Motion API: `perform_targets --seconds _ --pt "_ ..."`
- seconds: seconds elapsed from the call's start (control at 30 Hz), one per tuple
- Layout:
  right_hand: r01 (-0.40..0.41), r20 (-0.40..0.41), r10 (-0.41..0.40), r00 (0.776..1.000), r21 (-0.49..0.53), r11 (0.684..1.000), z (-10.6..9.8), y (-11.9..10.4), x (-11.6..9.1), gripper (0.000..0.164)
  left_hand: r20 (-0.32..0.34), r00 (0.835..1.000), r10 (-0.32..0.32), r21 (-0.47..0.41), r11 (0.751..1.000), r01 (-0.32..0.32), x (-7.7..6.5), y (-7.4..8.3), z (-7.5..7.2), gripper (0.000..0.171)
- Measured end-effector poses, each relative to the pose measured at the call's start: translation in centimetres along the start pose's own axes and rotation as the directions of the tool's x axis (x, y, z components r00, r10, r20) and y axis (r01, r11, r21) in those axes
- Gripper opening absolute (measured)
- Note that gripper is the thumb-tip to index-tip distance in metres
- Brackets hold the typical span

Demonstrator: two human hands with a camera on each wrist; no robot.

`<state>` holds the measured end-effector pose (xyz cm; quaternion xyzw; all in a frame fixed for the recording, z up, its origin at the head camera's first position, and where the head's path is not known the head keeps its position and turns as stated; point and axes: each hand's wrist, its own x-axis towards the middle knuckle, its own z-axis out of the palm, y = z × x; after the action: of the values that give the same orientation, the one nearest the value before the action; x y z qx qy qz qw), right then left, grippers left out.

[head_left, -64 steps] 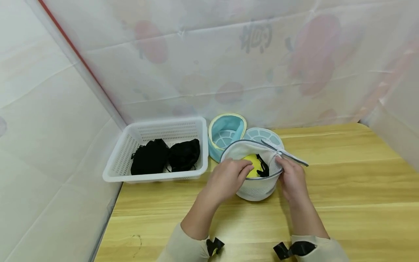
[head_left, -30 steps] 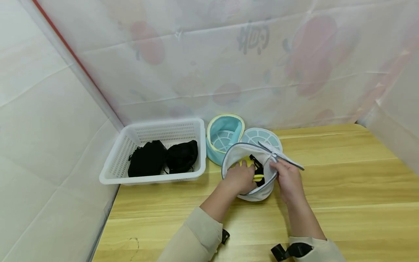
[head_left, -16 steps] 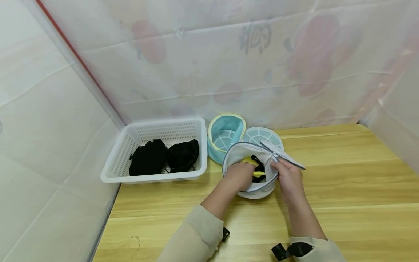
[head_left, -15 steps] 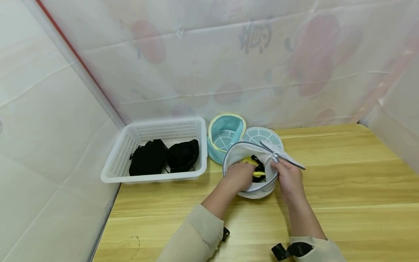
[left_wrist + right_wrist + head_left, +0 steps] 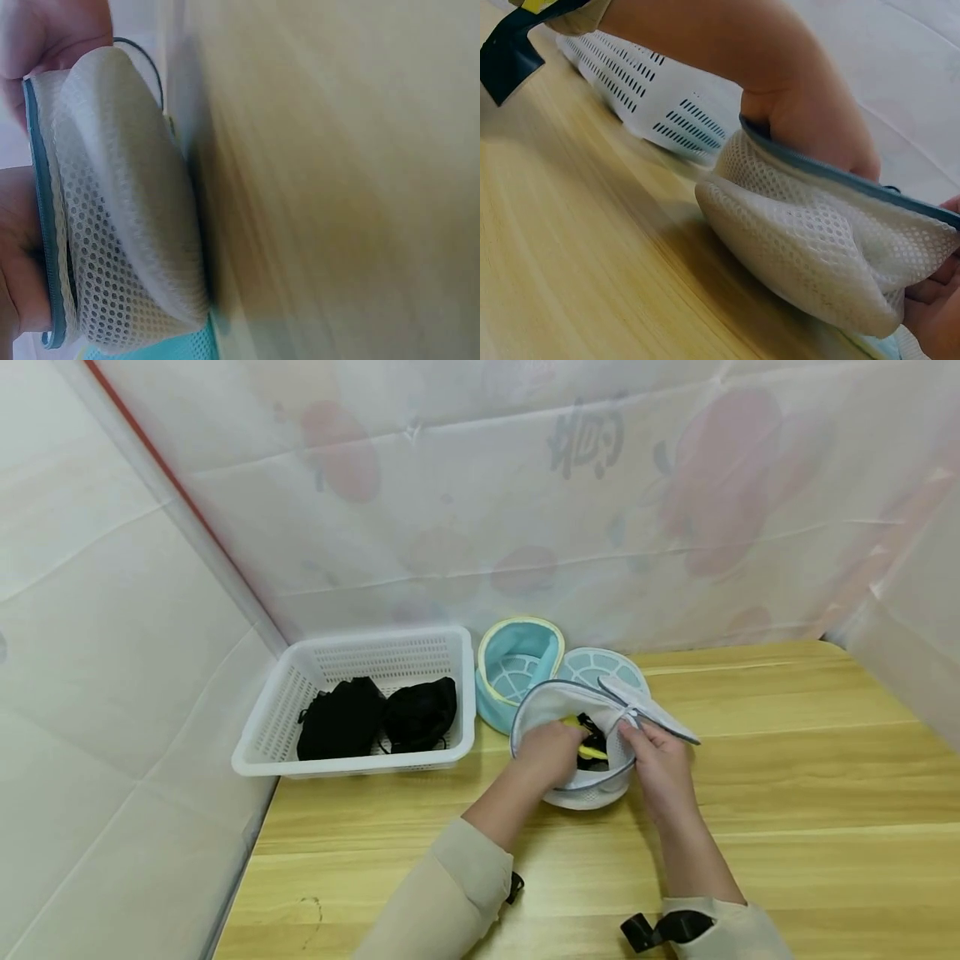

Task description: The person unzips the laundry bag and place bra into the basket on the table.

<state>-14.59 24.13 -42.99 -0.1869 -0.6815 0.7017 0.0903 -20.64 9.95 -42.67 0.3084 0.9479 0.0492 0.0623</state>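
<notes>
A round white mesh laundry bag point(image 5: 588, 798) with a grey zipped rim stands unzipped on the wooden table, its lid folded back to the right. My left hand point(image 5: 549, 752) reaches down inside it, over the left part of the opening; its fingers are hidden, so I cannot tell what they hold. Beside those fingers show a yellow item point(image 5: 595, 752) and some black straps point(image 5: 589, 725). My right hand point(image 5: 663, 772) pinches the bag's rim at the right, near the lid's hinge. The right wrist view has the left hand point(image 5: 821, 127) sunk past the zipped edge.
Behind the bag stand a teal mesh bag point(image 5: 495, 714) with yellow trim and its pale blue round lid point(image 5: 600, 665). A white perforated basket point(image 5: 360, 766) at the left holds two black cloth bundles point(image 5: 341, 718). A sheeted wall point(image 5: 450, 543) rises behind.
My left hand has gone from above the opening down into the mesh bag, and the yellow item has shifted and is now mostly covered. My right hand keeps its hold on the rim.
</notes>
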Motion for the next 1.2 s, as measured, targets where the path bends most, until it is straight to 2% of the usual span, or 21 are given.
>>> perform_targets --seconds 0.23,0.33,0.4,0.5,0.6,0.67,0.73,0.83,0.93,1.0,1.1,1.13,1.17,1.2 --pt "0.034 -0.029 -0.036 0.999 -0.066 0.997 -0.1 0.2 -0.1 0.053 -0.012 1.0 -0.026 -0.097 0.995 0.025 -0.6 -0.6 -0.7 0.044" --pt "0.053 -0.063 -0.057 0.996 -0.075 0.996 -0.1 0.3 -0.1 0.043 -0.047 0.999 -0.009 -0.142 0.99 0.003 -0.9 -1.1 -1.0 0.043" --pt "0.068 -0.084 -0.073 0.994 -0.065 0.996 -0.1 0.3 -0.1 0.036 -0.083 0.996 0.012 -0.187 0.982 -0.027 -1.0 -1.6 -1.2 0.034" --pt "0.086 -0.111 -0.092 0.99 -0.055 0.995 -0.1 0.3 -0.1 0.029 -0.14 0.99 0.025 -0.273 0.96 -0.063 -1.1 -2.2 -1.6 0.019" --pt "0.088 -0.134 -0.094 0.986 -0.054 0.995 -0.1 0.4 0.0 0.027 -0.168 0.986 0.025 -0.393 0.915 -0.09 -1.1 -2.7 -1.8 0.008" --pt "0.082 -0.139 -0.09 0.986 -0.064 0.995 -0.1 0.4 0.0 0.026 -0.175 0.984 0.017 -0.479 0.872 -0.101 -1.2 -3.0 -1.9 0.01" --pt "0.076 -0.144 -0.086 0.986 -0.072 0.995 -0.1 0.4 0.0 0.027 -0.168 0.986 0.014 -0.572 0.813 -0.109 -1.4 -3.3 -2.1 0.01" --pt "0.064 -0.144 -0.075 0.987 -0.078 0.995 -0.3 0.4 0.1 0.028 -0.146 0.989 0.003 -0.711 0.695 -0.107 -1.6 -3.5 -2.4 0.019" --pt "0.047 -0.157 -0.057 0.986 -0.067 0.997 -0.4 0.3 0.1 0.026 -0.106 0.994 -0.018 -0.824 0.562 -0.077 -1.9 -3.5 -2.8 0.016" --pt "0.048 -0.163 -0.057 0.985 -0.06 0.997 -0.6 0.3 0.1 0.025 -0.112 0.993 -0.036 -0.864 0.496 -0.079 -1.9 -3.5 -3.1 0.013" --pt "0.049 -0.172 -0.058 0.983 -0.053 0.997 -0.6 0.3 0.2 0.026 -0.132 0.988 -0.08 -0.902 0.423 -0.086 -2.0 -3.6 -3.3 0.013" --pt "0.049 -0.172 -0.057 0.983 -0.052 0.997 -0.6 0.3 0.2 0.027 -0.141 0.985 -0.096 -0.917 0.388 -0.093 -2.0 -3.6 -3.4 0.013" --pt "0.046 -0.171 -0.054 0.984 -0.046 0.998 -0.7 0.3 0.3 0.027 -0.146 0.983 -0.11 -0.935 0.34 -0.101 -2.0 -3.7 -3.5 0.013" --pt "0.037 -0.169 -0.044 0.985 -0.042 0.998 -0.7 0.2 0.3 0.026 -0.143 0.981 -0.131 -0.955 0.28 -0.102 -2.0 -3.7 -3.7 0.014"
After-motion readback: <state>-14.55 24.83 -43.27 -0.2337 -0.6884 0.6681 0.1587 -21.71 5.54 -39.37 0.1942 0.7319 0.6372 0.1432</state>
